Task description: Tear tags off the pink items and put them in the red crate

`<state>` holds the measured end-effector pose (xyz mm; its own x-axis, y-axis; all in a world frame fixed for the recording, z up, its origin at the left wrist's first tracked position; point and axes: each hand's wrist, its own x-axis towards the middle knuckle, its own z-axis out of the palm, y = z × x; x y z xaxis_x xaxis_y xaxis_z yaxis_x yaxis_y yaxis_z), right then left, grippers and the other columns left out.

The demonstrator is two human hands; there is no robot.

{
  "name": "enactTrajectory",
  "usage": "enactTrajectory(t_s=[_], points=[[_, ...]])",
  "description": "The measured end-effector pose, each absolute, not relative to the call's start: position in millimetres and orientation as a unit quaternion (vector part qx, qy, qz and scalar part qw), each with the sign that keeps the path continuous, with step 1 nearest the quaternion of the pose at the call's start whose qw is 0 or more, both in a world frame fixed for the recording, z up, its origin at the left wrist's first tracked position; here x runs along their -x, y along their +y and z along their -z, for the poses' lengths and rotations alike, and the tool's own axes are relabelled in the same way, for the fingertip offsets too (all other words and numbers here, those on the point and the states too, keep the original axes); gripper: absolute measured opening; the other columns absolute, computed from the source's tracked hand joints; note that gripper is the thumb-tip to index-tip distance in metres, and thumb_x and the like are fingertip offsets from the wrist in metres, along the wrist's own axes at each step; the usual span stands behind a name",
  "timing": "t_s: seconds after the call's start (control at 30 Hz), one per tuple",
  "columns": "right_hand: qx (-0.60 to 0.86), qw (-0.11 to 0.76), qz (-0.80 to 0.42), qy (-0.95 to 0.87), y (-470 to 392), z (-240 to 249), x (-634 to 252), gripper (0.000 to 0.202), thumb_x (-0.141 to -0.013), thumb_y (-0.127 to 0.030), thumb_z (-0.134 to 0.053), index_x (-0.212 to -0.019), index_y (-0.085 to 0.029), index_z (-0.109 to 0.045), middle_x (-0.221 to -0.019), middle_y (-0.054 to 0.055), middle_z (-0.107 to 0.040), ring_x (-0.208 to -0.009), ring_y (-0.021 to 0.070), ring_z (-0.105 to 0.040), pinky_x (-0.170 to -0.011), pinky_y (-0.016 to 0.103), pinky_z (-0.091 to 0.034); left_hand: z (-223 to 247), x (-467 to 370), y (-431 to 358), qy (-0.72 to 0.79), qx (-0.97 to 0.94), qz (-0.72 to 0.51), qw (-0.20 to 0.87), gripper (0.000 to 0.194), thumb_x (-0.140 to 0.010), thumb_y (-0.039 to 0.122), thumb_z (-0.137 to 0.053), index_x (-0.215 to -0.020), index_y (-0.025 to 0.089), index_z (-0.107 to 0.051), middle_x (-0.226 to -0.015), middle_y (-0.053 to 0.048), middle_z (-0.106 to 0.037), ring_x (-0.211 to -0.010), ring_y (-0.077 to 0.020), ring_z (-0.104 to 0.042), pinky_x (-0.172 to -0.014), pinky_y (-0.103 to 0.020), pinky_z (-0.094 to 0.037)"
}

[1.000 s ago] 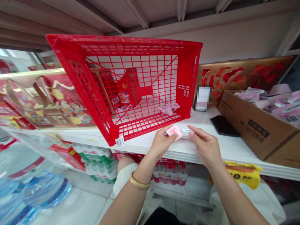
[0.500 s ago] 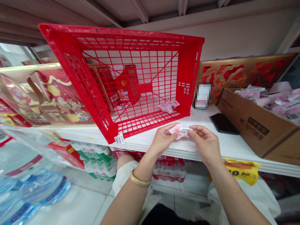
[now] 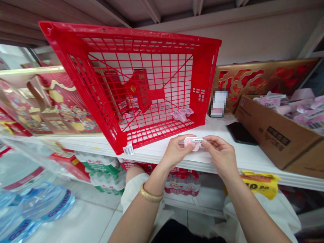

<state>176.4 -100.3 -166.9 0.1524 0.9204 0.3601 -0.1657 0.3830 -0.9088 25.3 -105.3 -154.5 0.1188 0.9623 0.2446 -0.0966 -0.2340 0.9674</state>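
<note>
Between my hands is a small pink and white cup pack (image 3: 188,143), held just above the white shelf's front edge. My left hand (image 3: 176,150) grips its left side between thumb and fingers. Thumb and finger of my right hand (image 3: 220,152) pinch the end of a white barcode strip (image 3: 197,140) that lies across the pack's upper right. A red plastic basket (image 3: 158,94) stands on its side behind my hands, its opening toward me. Pink cup packs (image 3: 182,115) rest inside its lower right corner.
On the right, a cardboard box (image 3: 268,131) holds many pink packs, beside a black phone (image 3: 241,133). A second phone (image 3: 219,104) leans upright at the back. Gift boxes (image 3: 63,101) stand left. Bottled drinks (image 3: 182,183) sit below; large water bottles (image 3: 45,202) are at lower left.
The pink pack has turned so its top faces me more flatly. My right hand has shifted slightly left, still pinching the strip.
</note>
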Motion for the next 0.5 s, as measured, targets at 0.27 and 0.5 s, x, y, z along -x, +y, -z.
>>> enactTrajectory(t_s=[0.27,0.5], points=[[0.395,0.645,-0.388,-0.527,-97.5,170.2,-176.3,0.029,-0.065,-0.042,-0.078,-0.08,-0.018,-0.073,-0.074,0.005,-0.072,-0.066,0.0159,-0.064,-0.063,0.03,-0.053,155.7,-23.0,-104.9,0.397,-0.596,-0.546,0.435,0.029,-0.072,0.024,-0.072,-0.099,0.013,-0.073,-0.107,-0.011,-0.071,-0.093,-0.02,-0.066,-0.082,-0.029,-0.053],[0.388,0.633,-0.39,-0.545,-100.2,168.5,-175.9,0.033,-0.066,-0.045,-0.077,-0.084,-0.018,-0.07,-0.071,0.004,-0.07,-0.063,0.0155,-0.063,-0.061,0.029,-0.052,155.6,-22.0,-104.3,0.398,-0.612,-0.553,0.402,0.021,-0.077,0.029,-0.07,-0.091,0.014,-0.077,-0.1,-0.01,-0.073,-0.095,-0.021,-0.066,-0.085,-0.031,-0.051]])
